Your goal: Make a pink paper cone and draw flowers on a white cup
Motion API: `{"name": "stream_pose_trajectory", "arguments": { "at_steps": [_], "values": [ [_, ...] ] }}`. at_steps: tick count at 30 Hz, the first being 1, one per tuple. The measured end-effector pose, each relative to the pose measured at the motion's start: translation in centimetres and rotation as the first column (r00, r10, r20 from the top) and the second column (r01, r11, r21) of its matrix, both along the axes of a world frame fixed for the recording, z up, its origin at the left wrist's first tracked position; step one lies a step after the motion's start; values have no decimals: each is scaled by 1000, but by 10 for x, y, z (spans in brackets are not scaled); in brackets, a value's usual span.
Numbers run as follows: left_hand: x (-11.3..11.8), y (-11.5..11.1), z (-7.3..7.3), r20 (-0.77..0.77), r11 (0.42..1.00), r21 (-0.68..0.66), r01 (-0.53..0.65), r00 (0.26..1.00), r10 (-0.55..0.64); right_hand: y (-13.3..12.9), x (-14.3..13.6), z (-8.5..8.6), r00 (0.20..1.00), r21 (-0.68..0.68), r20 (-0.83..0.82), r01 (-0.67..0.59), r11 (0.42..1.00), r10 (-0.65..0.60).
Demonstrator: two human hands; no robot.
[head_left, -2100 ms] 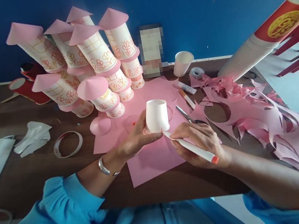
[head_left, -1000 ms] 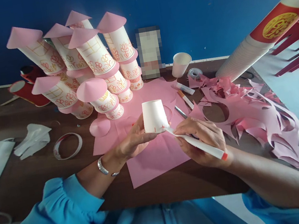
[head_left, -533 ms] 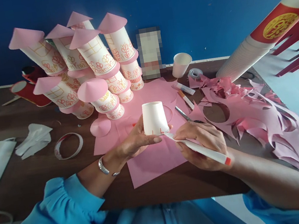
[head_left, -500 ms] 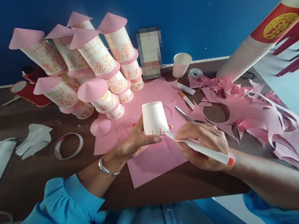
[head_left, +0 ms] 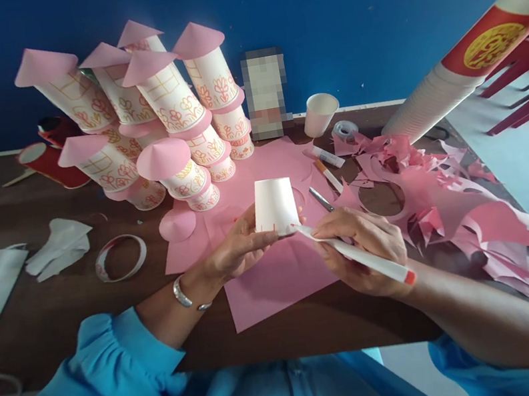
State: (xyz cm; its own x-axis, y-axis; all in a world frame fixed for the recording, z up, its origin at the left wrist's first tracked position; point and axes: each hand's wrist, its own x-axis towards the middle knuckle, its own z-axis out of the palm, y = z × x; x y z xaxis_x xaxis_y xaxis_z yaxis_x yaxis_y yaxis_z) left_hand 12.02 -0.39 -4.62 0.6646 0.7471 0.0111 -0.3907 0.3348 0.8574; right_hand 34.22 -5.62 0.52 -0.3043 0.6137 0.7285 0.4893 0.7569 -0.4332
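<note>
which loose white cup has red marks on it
The upside-down cup in the left hand, by the tip of the marker: short red strokes show along its lower edge. The mouth-up cup by the blue wall shows none.

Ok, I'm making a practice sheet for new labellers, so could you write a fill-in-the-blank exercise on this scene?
The left hand holds a white cup with its wider end facing ____. The marker in the right hand has a ____ barrel. The cones topping the decorated towers are ____.

Missing words: down; white; pink.
</note>
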Motion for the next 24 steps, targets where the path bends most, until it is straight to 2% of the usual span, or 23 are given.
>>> {"name": "stream_pose_trajectory", "arguments": {
  "at_steps": [13, 20, 24],
  "values": [
    [0, 0, -1, 0, 1000, -8, 0, 1000, 0, 2, -1, -2, 1000, 8, 17, 18, 1000, -19],
    [-1, 0, -2, 23, 999, 29, 22, 999, -23, 2, -2, 1, 999, -11, 31, -35, 999, 35],
    [-1, 1, -3, 32, 1000, 19, 15, 999, -16, 0, -1, 4, 999, -2, 28, -26, 1000, 26]
  ]
}}
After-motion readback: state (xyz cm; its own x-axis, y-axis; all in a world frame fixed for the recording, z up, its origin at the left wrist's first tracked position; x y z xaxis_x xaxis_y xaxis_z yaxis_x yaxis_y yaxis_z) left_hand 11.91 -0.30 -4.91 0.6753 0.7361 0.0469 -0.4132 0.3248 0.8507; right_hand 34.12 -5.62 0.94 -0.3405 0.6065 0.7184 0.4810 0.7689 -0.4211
